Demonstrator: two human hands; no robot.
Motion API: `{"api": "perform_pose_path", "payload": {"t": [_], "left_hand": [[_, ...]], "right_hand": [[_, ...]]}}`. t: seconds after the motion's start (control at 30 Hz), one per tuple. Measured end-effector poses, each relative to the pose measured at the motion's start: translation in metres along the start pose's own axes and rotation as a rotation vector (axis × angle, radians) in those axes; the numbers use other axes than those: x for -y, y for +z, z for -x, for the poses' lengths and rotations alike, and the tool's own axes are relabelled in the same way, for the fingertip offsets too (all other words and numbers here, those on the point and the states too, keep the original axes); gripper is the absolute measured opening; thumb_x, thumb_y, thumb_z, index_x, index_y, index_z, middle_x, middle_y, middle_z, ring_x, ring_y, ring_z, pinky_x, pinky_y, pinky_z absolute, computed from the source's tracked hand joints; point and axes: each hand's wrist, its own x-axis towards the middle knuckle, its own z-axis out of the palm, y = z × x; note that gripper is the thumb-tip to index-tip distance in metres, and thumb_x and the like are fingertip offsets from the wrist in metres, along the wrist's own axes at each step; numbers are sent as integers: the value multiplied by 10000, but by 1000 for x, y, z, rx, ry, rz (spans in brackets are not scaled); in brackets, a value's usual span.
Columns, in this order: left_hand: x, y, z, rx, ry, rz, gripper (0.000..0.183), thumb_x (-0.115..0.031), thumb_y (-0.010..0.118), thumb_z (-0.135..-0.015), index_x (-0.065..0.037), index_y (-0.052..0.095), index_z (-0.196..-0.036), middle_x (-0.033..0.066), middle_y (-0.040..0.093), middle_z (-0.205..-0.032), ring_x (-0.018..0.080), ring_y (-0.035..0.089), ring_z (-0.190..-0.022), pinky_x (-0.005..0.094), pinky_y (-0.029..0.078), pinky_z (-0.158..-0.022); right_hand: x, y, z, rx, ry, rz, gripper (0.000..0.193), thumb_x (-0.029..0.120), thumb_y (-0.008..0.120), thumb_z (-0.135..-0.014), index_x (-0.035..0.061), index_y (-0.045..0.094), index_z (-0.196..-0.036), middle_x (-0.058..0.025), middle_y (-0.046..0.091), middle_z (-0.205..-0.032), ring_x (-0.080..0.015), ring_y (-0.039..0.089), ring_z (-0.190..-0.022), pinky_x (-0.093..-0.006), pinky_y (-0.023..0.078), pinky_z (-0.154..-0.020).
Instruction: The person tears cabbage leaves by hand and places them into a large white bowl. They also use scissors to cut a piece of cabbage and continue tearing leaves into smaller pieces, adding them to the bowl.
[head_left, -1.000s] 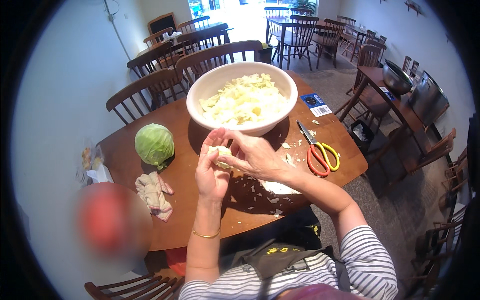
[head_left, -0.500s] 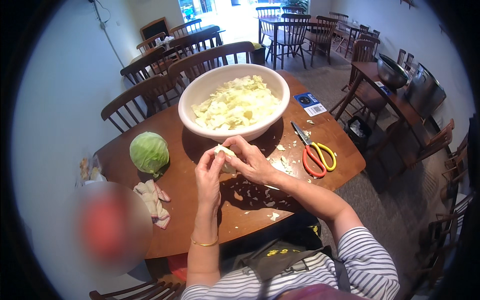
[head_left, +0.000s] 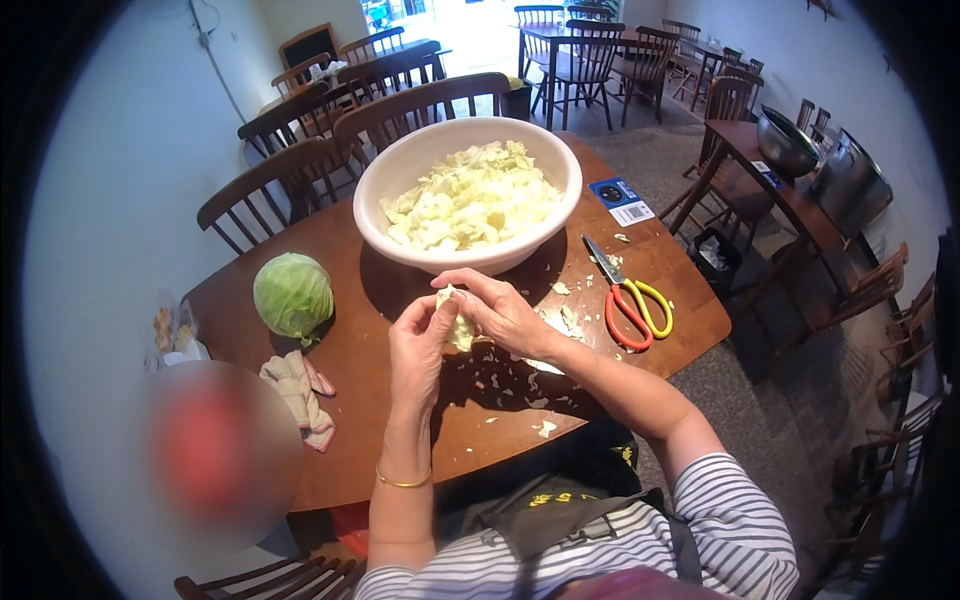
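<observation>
Both my hands meet just in front of a large white basin (head_left: 385, 243) that holds torn pale cabbage pieces (head_left: 475, 200). Between them is a small pale piece of cabbage (head_left: 459, 332). My left hand (head_left: 418, 337) pinches it with thumb and fingers from the left. From the right, my right hand (head_left: 505, 318) grips the same piece, its fingers curled over the top. Right of my hands lie scissors (head_left: 627, 305) with one red and one yellow handle, blades pointing away. A whole green cabbage (head_left: 293, 297) sits on the table to the left.
A folded cloth (head_left: 298, 398) lies on the brown wooden table (head_left: 370, 465) below the whole cabbage. Cabbage scraps (head_left: 547, 429) are scattered near my right forearm. A blue-and-white card (head_left: 620, 202) lies by the right edge. Wooden chairs (head_left: 262, 200) stand along the far left side.
The cabbage piece has turned between my fingers, and more of it hangs below them. My hands stay in nearly the same place. The whole view has shifted slightly.
</observation>
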Motion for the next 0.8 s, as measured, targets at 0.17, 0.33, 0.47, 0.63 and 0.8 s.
{"api": "perform_pose_path", "payload": {"t": [0.17, 0.33, 0.47, 0.63, 0.8], "left_hand": [[4, -3, -2, 5, -21, -75, 186, -193, 669, -899, -8, 657, -922, -6, 635, -803, 30, 549, -691, 171, 430, -601], [5, -6, -2, 39, -72, 47, 173, -170, 662, -901, -6, 647, -955, 6, 644, -836, 40, 574, -719, 178, 455, -625], [4, -2, -3, 6, -52, 184, 251, -152, 631, -917, 3, 575, -1106, 46, 644, -956, 88, 614, -810, 215, 512, -707], [4, 0, -2, 6, -53, 350, 317, -134, 572, -947, -22, 488, -1232, 91, 595, -1118, 154, 596, -1008, 287, 518, -840], [7, -11, -5, 11, -42, 494, 280, -144, 528, -967, -30, 494, -1221, 87, 590, -1145, 168, 579, -1045, 307, 493, -900]], "right_hand": [[-6, 3, 2, -79, -115, 225, 243, 167, 413, -980, 27, 550, -1124, -102, 596, -706, -116, 553, -633, -291, 463, -600], [-14, 5, 1, -118, -137, 284, 252, 175, 432, -976, 18, 536, -1144, -133, 639, -736, -142, 613, -681, -305, 481, -636], [-13, 10, 1, -177, -128, 109, 343, 201, 501, -963, 13, 463, -1247, -132, 574, -647, -243, 594, -579, -337, 468, -560], [-15, 6, -1, -244, -247, 239, 434, 282, 591, -913, 15, 480, -1236, -126, 578, -710, -226, 597, -622, -331, 465, -563], [0, 7, 2, -198, -407, 552, 409, 268, 644, -872, 11, 540, -1174, -133, 559, -867, -219, 614, -687, -317, 487, -583]]}}
